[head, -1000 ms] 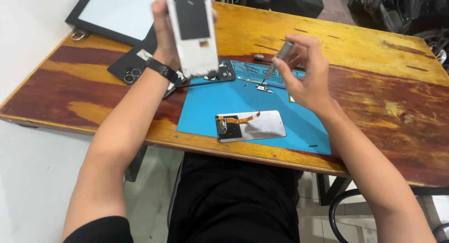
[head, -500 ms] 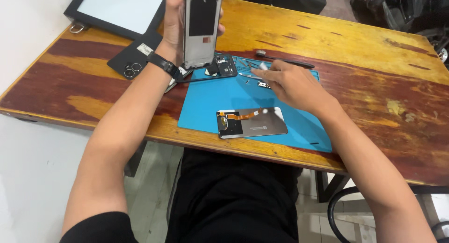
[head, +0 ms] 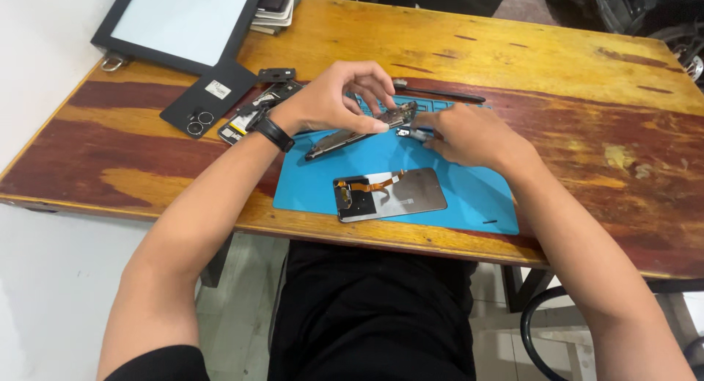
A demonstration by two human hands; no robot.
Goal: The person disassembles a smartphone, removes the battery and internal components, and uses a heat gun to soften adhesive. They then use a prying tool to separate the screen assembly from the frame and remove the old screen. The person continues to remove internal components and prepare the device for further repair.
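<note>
My left hand (head: 339, 96) grips the upper end of an opened phone body (head: 358, 131), holding it tilted edge-on just above the blue work mat (head: 469, 194). My right hand (head: 469, 135) rests on the mat beside it and pinches a small metal part (head: 408, 132) against the phone's top end. A detached screen panel (head: 392, 194) with an orange flex cable lies face down on the mat, in front of both hands. A black watch sits on my left wrist (head: 274, 132).
A black phone back cover (head: 209, 97) and loose phone parts (head: 253, 113) lie left of the mat on the wooden table (head: 557, 58). A large framed white panel (head: 183, 22) sits at the far left. A thin dark tool (head: 444, 96) lies behind my hands.
My left hand has lowered the phone body from upright in the air down to the mat. My right hand put the tool down behind the mat and moved to the phone's top end.
</note>
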